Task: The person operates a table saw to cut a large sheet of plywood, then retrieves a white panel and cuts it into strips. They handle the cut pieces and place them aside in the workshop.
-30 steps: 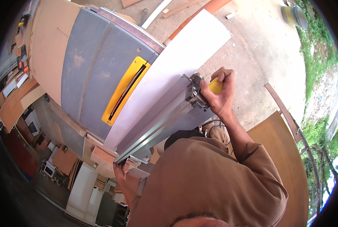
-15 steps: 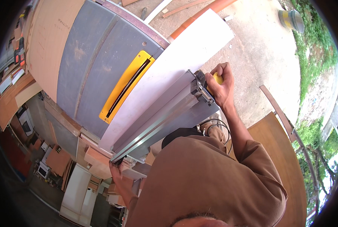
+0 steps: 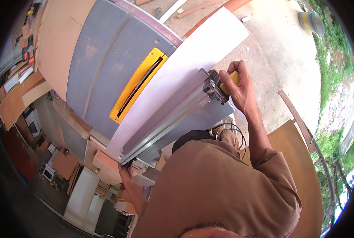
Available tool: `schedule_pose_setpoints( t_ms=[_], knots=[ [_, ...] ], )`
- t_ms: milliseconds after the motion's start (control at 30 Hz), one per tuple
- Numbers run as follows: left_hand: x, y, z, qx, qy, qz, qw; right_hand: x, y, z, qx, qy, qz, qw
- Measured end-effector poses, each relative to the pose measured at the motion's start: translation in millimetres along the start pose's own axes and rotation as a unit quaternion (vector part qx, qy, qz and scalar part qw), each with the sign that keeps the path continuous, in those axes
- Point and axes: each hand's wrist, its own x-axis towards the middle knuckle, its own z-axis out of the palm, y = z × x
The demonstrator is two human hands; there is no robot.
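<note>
My right hand (image 3: pixel 242 87) is closed round the yellow handle (image 3: pixel 230 81) of a black clamp at one end of a table saw's rip fence (image 3: pixel 167 111). The thumb lies along the handle. At the fence's other end, by a black end piece, my left hand (image 3: pixel 126 174) has its fingers bent against it, partly hidden. The long metal fence runs slantwise between my hands. Alongside it a white board (image 3: pixel 189 73) lies on the grey saw table (image 3: pixel 109 55). A yellow insert (image 3: pixel 139 85) with a dark slot is set into the table beside the board.
A light brown panel (image 3: pixel 56 39) adjoins the saw table on the left. Stacked boards and a white cabinet (image 3: pixel 82 200) stand at lower left. A brown wooden sheet (image 3: pixel 284 170) is at my right, a cable (image 3: pixel 240 133) nearer me, and a bucket (image 3: pixel 311 23) farther off.
The view has shifted slightly, so the saw appears a little farther right. My right thumb now shows stretched along the handle. Both hands stay at the two ends of the fence.
</note>
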Motion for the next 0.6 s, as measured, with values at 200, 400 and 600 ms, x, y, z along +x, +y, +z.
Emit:
schedule_pose_setpoints(
  t_ms=[200, 400, 600],
  knots=[
    [0.7, -4.2, -4.7, -0.024, 0.004, -0.004, 1.0, 8.0, 8.2, 9.9, -0.025, 0.026, -0.009, 0.999],
    [-1.0, -11.6, -4.4, 0.064, 0.049, 0.047, 0.996, 3.0, -11.6, 7.9, -0.123, 0.07, -0.065, 0.988],
    [-13.6, 11.9, 6.0, 0.092, 0.261, 0.236, 0.931, -10.9, -65.2, 1.4, -0.173, 0.102, -0.23, 0.952]
  ],
)
